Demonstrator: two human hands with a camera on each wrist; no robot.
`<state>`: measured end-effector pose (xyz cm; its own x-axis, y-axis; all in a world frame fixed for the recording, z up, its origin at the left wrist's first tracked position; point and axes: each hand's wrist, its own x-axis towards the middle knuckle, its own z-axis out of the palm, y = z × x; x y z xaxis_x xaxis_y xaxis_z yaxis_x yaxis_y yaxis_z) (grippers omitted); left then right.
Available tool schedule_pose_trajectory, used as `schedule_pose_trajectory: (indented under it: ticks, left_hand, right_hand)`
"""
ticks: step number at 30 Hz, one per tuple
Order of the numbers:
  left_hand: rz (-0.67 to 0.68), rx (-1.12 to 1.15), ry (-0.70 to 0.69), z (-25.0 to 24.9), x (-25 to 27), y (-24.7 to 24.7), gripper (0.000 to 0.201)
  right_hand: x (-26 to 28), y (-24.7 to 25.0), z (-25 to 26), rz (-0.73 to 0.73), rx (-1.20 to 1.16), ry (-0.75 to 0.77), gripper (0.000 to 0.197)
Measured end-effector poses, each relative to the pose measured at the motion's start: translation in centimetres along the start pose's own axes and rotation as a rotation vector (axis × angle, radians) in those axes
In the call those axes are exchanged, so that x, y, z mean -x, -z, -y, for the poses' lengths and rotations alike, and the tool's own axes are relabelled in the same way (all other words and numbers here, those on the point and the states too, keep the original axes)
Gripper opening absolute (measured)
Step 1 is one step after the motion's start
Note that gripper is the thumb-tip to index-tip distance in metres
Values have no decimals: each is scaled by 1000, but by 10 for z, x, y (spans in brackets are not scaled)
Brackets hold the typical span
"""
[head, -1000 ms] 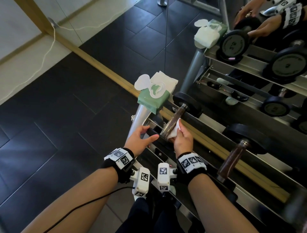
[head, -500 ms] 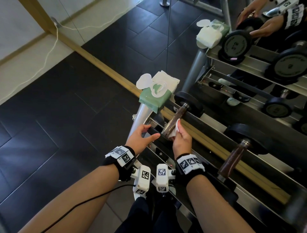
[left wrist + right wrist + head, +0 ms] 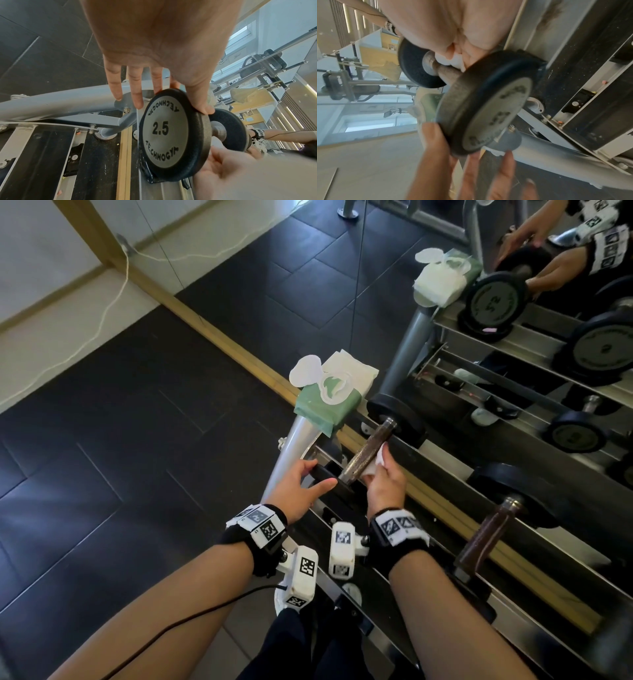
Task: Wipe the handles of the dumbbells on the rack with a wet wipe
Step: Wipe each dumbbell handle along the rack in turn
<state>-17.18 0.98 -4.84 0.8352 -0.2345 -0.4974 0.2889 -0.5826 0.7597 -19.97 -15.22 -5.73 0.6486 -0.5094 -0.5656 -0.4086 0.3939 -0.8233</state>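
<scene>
Left hand: the left hand (image 3: 297, 487) steadies the near plate (image 3: 169, 133) of the dumbbell, thumb (image 3: 200, 100) over the rim's top, index finger behind the rim, the other fingers straight and spread past it.
Left wrist view only: here's the plate face head-on, reading "2.5" with "TECHNOGYM" curved above and below; the head view catches that plate edge-on, no writing visible.
Dumbbell: it lies at the left end of the rack (image 3: 445, 460), its handle (image 3: 368, 451) running away from the left hand's grip to the far plate (image 3: 397, 419).
Right hand: the right hand (image 3: 385, 484), just right of the handle, pinches a white wet wipe (image 3: 376, 463) against the handle's right side, near the near plate.
Right wrist view only: the wipe (image 3: 453, 61) shows bunched under the fingers right on the bar; plate lettering here is blurred.
Beyond the grip: a green wipe pack (image 3: 325, 402) with its lid open sits on the rack's top corner.
Right of the grip: a second dumbbell (image 3: 493, 529), untouched.
</scene>
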Motion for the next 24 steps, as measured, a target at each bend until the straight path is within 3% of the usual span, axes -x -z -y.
schedule_pose_trajectory:
  ticks: [3, 11, 18, 24]
  left_hand:
    - [5, -12, 14, 1, -1, 1, 70]
    - [37, -28, 32, -3, -2, 5, 69]
    - [22, -42, 21, -7, -1, 6, 65]
    - [5, 56, 27, -5, -1, 0, 69]
  right_hand:
    - [8, 2, -7, 3, -15, 28, 43]
    - [-36, -6, 15, -71, -53, -44, 32]
    - [0, 15, 2, 28, -198, -85, 36]
    - [8, 33, 26, 108, -106, 32, 36]
